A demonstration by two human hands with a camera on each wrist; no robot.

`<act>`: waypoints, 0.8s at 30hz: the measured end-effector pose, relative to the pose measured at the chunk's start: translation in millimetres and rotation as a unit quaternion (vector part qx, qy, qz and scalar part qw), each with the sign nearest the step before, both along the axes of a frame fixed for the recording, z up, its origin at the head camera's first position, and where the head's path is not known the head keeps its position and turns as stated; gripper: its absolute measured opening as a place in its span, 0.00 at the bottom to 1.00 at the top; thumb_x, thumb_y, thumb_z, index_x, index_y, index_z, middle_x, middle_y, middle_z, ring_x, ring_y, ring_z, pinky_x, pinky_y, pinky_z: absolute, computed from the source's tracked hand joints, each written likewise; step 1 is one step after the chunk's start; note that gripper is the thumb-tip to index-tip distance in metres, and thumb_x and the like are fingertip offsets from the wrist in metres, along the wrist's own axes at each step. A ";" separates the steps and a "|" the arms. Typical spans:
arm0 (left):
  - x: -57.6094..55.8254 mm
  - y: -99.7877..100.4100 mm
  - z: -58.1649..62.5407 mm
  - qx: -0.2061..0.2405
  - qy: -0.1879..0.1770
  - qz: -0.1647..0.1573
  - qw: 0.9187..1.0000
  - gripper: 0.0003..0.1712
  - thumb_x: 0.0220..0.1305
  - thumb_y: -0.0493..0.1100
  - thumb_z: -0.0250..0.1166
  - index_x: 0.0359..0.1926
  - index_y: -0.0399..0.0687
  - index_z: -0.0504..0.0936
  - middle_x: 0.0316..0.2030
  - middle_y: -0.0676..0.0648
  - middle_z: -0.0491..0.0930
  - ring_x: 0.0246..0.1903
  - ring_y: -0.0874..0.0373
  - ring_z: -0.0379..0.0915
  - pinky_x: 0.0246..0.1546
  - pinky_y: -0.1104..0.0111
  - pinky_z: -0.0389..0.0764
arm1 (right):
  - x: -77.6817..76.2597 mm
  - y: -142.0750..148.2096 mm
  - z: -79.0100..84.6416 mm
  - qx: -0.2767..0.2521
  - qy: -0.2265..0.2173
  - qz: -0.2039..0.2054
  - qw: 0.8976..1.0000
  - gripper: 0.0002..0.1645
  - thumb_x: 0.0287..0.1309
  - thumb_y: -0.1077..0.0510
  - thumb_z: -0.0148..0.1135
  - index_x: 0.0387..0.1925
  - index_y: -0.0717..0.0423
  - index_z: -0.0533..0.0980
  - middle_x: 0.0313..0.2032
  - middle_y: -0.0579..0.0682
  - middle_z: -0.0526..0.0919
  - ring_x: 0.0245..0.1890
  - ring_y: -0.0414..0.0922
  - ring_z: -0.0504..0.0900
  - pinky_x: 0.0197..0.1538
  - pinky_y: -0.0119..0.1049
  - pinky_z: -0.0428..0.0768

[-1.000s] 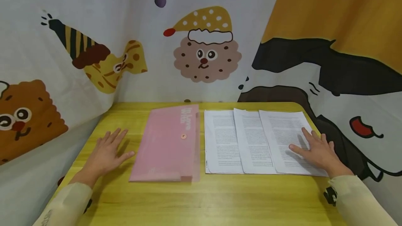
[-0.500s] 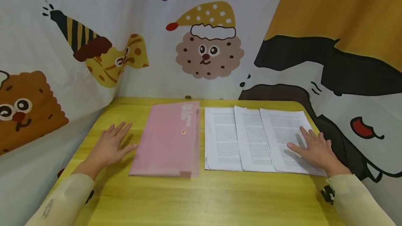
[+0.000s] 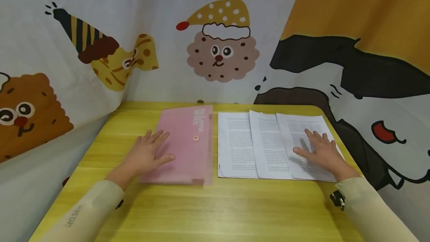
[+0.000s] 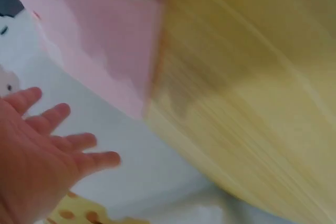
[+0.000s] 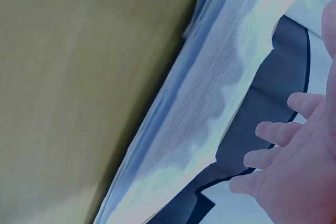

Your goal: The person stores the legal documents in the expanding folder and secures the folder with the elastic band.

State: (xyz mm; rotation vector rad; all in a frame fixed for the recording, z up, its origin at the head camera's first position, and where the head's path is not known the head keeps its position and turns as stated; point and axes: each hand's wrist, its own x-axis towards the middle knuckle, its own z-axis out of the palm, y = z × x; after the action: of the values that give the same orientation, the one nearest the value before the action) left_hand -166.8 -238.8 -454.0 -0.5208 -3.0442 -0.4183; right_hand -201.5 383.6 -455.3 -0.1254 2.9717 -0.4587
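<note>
White printed backdrop [image 3: 265, 34]: hung beyond the left hand [image 3: 144, 156] and the right hand [image 3: 319, 152]; a cookie face [image 3: 223, 64] was printed on it, farther forward than both hands and between them.

Yellow wood-grain table [image 3: 221, 212]: extended beneath both hands, with a bare strip on the near side of them.

Printed sheets [image 3: 272, 148]: lay in an overlapping row of three, text side up; the rightmost sheet [image 3: 292, 133] was located under the right hand, the other two to the left of that hand. Layered paper edges were visible in the right wrist view.

Pink folder [image 3: 186, 152]: lay flat, its left part under the left hand, the remainder to the right of that hand.

Cream sleeves [image 3: 84, 212]: covered both arms behind the hands.

Left hand state: fingers extended and spread, nothing held; the left wrist view showed the fingertips apart from the folder.

Right hand state: fingers extended and spread, nothing held; fingertips were apart from the paper in the right wrist view.

White lettering [image 3: 199, 120]: positioned on the folder, ahead and to the right of the left hand.

Round button [image 3: 196, 138]: positioned just nearer than the lettering, to the right of the left fingertips.
</note>
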 end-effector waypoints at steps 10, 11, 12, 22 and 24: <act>-17.6 116.7 5.8 0.002 -0.076 0.090 0.993 0.62 0.63 0.83 0.58 0.84 0.48 0.60 0.81 0.35 0.62 0.78 0.22 0.54 0.67 0.20 0.59 | 7.4 26.1 -2.2 0.013 -0.008 -0.105 0.994 0.69 0.70 0.22 0.53 0.82 0.75 0.47 0.76 0.84 0.54 0.74 0.84 0.53 0.73 0.79 0.55; -19.4 126.0 6.7 -0.003 -0.082 0.099 0.992 0.63 0.62 0.83 0.59 0.84 0.49 0.60 0.81 0.35 0.62 0.78 0.22 0.54 0.66 0.20 0.61 | 6.7 28.2 -3.3 0.011 -0.010 -0.127 0.992 0.68 0.70 0.23 0.53 0.81 0.76 0.47 0.75 0.84 0.55 0.73 0.83 0.55 0.72 0.78 0.59; -21.3 133.8 7.6 -0.010 -0.088 0.106 0.990 0.63 0.62 0.83 0.60 0.84 0.49 0.59 0.81 0.36 0.62 0.78 0.23 0.54 0.65 0.20 0.62 | 5.5 30.0 -4.3 0.009 -0.013 -0.149 0.989 0.67 0.71 0.24 0.54 0.81 0.77 0.48 0.75 0.84 0.56 0.73 0.82 0.58 0.72 0.77 0.62; -46.1 169.9 10.7 -0.015 -0.188 0.167 0.968 0.64 0.65 0.70 0.68 0.88 0.55 0.44 0.85 0.32 0.46 0.74 0.16 0.54 0.61 0.19 0.66 | 2.3 59.2 -14.8 0.019 -0.029 -0.246 0.969 0.63 0.67 0.32 0.61 0.75 0.83 0.55 0.62 0.83 0.69 0.53 0.74 0.74 0.49 0.66 0.77; -52.9 175.2 8.6 0.002 -0.206 0.168 0.964 0.62 0.67 0.63 0.68 0.88 0.55 0.42 0.84 0.30 0.45 0.72 0.15 0.56 0.60 0.20 0.68 | 3.7 68.3 -15.4 0.014 -0.029 -0.257 0.966 0.64 0.66 0.32 0.63 0.75 0.83 0.55 0.62 0.83 0.68 0.53 0.74 0.71 0.52 0.68 0.76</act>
State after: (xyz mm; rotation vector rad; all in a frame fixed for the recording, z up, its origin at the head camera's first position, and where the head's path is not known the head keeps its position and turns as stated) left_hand -219.8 -63.6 -445.4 0.1082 -3.4267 -0.5757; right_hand -197.8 451.9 -470.8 0.6627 2.9247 -0.4592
